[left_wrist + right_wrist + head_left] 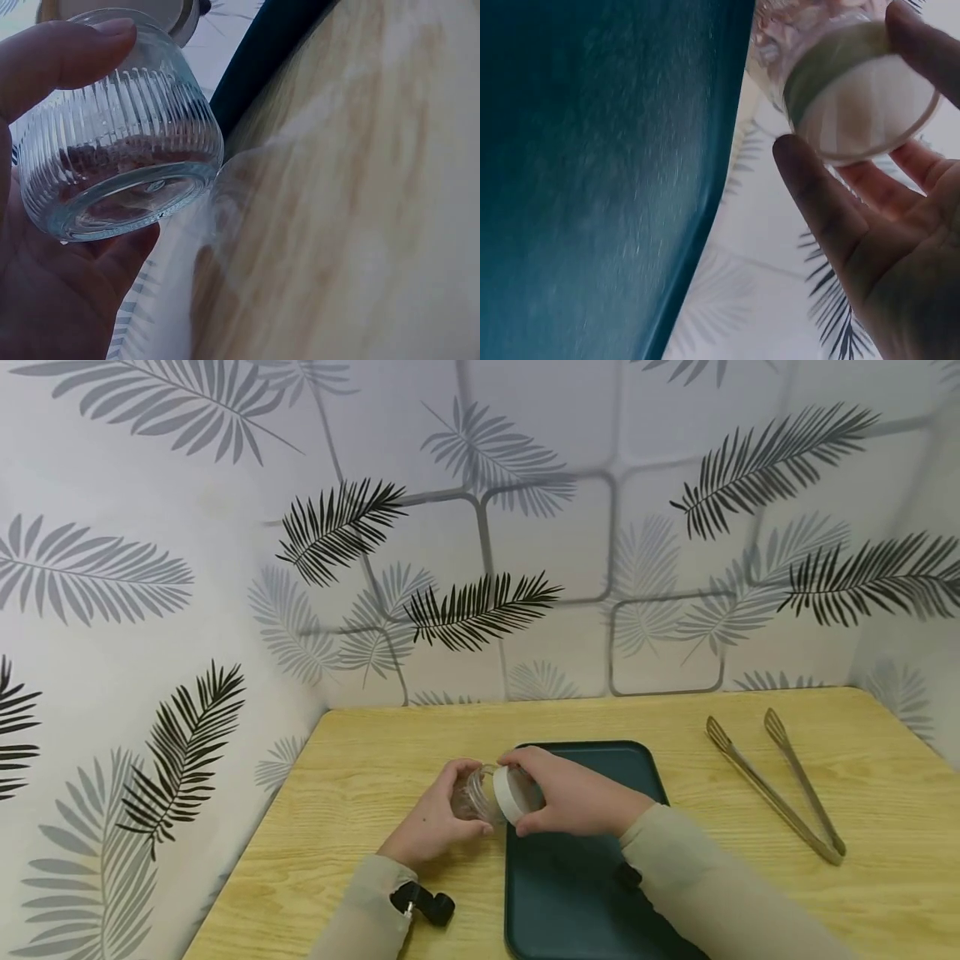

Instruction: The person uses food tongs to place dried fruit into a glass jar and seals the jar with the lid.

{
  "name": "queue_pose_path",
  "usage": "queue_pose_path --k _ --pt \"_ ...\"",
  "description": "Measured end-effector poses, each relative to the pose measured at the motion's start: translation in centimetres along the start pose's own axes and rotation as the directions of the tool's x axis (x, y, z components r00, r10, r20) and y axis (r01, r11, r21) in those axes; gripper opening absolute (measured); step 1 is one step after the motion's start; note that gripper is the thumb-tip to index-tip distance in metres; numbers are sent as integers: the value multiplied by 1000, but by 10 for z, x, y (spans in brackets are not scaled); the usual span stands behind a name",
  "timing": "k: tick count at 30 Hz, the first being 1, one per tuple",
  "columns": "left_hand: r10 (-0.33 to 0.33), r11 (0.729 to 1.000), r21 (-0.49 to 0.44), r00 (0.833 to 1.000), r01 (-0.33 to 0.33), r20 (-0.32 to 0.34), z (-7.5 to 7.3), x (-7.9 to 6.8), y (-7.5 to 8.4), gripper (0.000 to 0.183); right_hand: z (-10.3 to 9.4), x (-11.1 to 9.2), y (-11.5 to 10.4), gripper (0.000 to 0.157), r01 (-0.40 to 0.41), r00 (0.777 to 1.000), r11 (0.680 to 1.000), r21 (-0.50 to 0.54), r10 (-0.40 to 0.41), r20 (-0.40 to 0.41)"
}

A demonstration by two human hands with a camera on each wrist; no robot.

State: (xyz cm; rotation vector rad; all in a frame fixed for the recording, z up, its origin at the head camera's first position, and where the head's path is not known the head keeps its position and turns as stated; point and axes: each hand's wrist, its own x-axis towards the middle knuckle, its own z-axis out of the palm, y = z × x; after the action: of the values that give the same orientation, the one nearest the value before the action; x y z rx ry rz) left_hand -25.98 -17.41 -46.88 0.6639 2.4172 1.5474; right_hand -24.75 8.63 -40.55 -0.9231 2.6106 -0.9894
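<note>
My left hand (427, 827) grips a clear glass jar (474, 797) with ribbed sides. The left wrist view looks up at the jar (120, 142) from below its base, thumb near the rim and fingers behind. With my right hand (581, 793) I hold a round white lid (507, 795) by its edge, right at the jar's mouth. Fingers and thumb spread around the lid (870, 109) in the right wrist view. Jar and lid are both tipped on their sides, over the tray's left edge.
A dark green rectangular tray (577, 877) lies on the wood-grain table (390, 743), under my right forearm. To its right lie metal tongs (780, 802), spread apart. A leaf-patterned wall (540, 552) stands behind and to the left of the table.
</note>
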Motion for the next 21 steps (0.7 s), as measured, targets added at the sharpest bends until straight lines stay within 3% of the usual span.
queue_pose_path --k 6,14,18,21 --pt "22 1000 -12 1000 -21 17 -1 0 -1 85 12 16 -3 81 42 999 993 -107 -44 -14" --pt "22 999 -30 999 -21 36 -2 0 -2 86 17 24 -4 78 95 995 976 -195 -99 -11" --pt "34 999 -20 999 -33 42 -2 0 -1 87 16 25 -6 79 86 996 974 -210 -87 3" --pt "38 999 9 999 -38 38 -2 0 -1 84 15 25 -9 80 36 999 978 -204 -35 9"
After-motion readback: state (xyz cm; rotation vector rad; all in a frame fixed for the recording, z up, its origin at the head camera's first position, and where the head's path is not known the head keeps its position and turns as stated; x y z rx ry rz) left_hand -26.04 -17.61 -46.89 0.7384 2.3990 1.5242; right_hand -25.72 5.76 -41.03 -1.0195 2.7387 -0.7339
